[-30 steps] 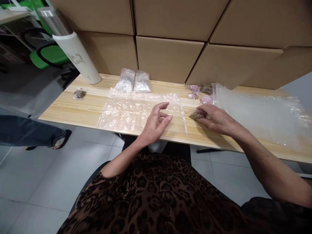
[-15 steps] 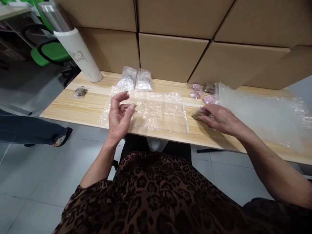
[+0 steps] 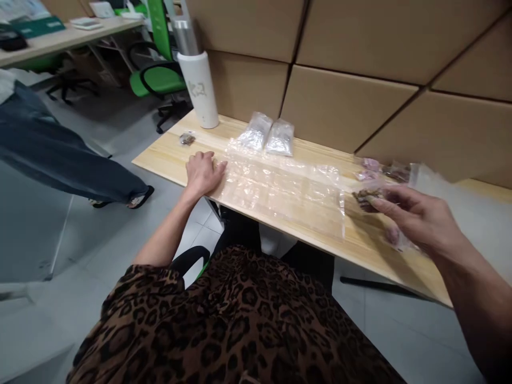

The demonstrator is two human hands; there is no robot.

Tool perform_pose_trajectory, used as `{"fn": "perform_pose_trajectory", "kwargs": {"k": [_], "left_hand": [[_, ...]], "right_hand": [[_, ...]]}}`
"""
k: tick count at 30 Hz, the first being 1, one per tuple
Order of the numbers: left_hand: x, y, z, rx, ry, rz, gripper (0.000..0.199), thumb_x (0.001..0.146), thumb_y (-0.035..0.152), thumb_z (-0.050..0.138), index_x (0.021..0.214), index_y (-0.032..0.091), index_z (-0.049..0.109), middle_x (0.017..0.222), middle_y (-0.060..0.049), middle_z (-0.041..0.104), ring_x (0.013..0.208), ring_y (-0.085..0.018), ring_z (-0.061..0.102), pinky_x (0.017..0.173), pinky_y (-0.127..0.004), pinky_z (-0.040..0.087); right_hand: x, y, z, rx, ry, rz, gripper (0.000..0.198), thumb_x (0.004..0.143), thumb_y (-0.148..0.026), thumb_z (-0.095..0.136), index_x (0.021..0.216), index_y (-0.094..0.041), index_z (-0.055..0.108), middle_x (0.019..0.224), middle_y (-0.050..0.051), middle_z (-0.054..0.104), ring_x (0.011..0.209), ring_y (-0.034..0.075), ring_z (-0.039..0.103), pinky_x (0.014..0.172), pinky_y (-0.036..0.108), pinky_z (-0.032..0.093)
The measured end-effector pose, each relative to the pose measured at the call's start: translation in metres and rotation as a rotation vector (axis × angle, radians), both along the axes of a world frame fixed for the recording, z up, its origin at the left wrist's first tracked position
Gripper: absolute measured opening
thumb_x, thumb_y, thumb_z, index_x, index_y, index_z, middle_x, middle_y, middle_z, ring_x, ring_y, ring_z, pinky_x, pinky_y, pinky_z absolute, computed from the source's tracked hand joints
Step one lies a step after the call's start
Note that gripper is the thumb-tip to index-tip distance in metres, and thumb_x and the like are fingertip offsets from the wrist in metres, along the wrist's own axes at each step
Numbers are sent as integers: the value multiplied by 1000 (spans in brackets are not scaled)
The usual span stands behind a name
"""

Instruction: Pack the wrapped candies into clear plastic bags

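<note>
My right hand (image 3: 426, 218) pinches a small clear packet of brown dried pieces (image 3: 366, 198), lifted a little above the table. Palm down, my left hand (image 3: 205, 173) rests at the left end of a clear crinkled plastic sheet (image 3: 284, 186), its fingers apart and partly on the sheet's edge. The sheet lies flat along the table's front. Under my right hand sits a pink packet (image 3: 392, 233), partly hidden. Beyond that hand are more pink packets (image 3: 368, 164) and a dark brown packet (image 3: 397, 172).
Two silvery-white filled bags (image 3: 280, 137) lie behind the sheet. A white flask (image 3: 200, 90) stands at the back left, near a small brown packet (image 3: 187, 139). Stacked cardboard boxes (image 3: 356, 112) wall the back. Frosted plastic bags (image 3: 472, 213) cover the right. A person's legs (image 3: 72, 149) are at left.
My right hand has raised the brown packet off the table. My left hand has lowered from the air onto the sheet's left end. The view has swung left.
</note>
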State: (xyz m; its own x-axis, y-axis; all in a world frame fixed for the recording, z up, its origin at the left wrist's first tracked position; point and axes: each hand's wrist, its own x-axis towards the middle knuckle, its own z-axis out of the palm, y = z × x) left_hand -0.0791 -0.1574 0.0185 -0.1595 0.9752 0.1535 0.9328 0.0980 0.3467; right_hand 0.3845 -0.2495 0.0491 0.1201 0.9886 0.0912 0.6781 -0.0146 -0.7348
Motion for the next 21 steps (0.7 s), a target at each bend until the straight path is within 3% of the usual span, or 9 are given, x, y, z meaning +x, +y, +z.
{"fn": "perform_pose_trajectory", "kwargs": {"k": [4, 7, 9, 11, 14, 18, 21], "left_hand": [[11, 3, 17, -157, -1, -21, 46, 95, 52, 62, 124, 17, 70, 126, -18, 74, 125, -39, 66, 107, -50, 48], [18, -2, 20, -217, -75, -67, 23, 92, 43, 67, 95, 21, 70, 107, -13, 78, 107, -33, 70, 91, -42, 50], [22, -9, 20, -207, -143, -104, 18, 90, 37, 67, 83, 21, 64, 96, -9, 76, 95, -28, 68, 83, -38, 47], [25, -19, 19, -172, -268, -139, 19, 90, 34, 67, 78, 21, 60, 87, -6, 72, 85, -23, 64, 77, -34, 44], [31, -32, 15, -125, -557, -183, 19, 89, 33, 67, 77, 20, 58, 77, -2, 65, 74, -17, 57, 70, -30, 41], [39, -39, 10, -72, -1043, -249, 29, 88, 36, 71, 74, 21, 51, 68, 4, 52, 62, -10, 46, 64, -25, 37], [49, -37, 8, -96, -1345, -265, 40, 82, 39, 81, 70, 20, 48, 69, 5, 51, 63, -9, 49, 66, -24, 41]], "right_hand": [[-48, 13, 11, 34, 412, 22, 31, 76, -49, 89, 93, -25, 81, 94, 6, 74, 88, 21, 67, 72, 34, 52], [-85, 32, 11, -16, 663, 27, 34, 65, -41, 96, 87, -21, 80, 92, 6, 74, 79, 15, 62, 58, 26, 42], [-110, 46, 8, -104, 764, 54, 40, 58, -39, 98, 87, -19, 79, 90, 6, 74, 73, 12, 58, 53, 22, 36], [-135, 58, 2, -186, 797, 98, 38, 60, -38, 96, 85, -17, 77, 87, 6, 74, 68, 11, 56, 51, 21, 35], [-170, 74, -9, -233, 768, 125, 23, 74, -30, 89, 73, -16, 70, 77, 5, 70, 61, 10, 53, 48, 21, 36], [-203, 90, -22, -197, 677, 50, 31, 88, -18, 74, 61, -17, 59, 66, 3, 62, 55, 8, 48, 45, 21, 35], [-213, 95, -29, -196, 618, 10, 33, 91, -19, 73, 61, -17, 57, 63, 3, 60, 52, 8, 49, 44, 21, 34]]}}
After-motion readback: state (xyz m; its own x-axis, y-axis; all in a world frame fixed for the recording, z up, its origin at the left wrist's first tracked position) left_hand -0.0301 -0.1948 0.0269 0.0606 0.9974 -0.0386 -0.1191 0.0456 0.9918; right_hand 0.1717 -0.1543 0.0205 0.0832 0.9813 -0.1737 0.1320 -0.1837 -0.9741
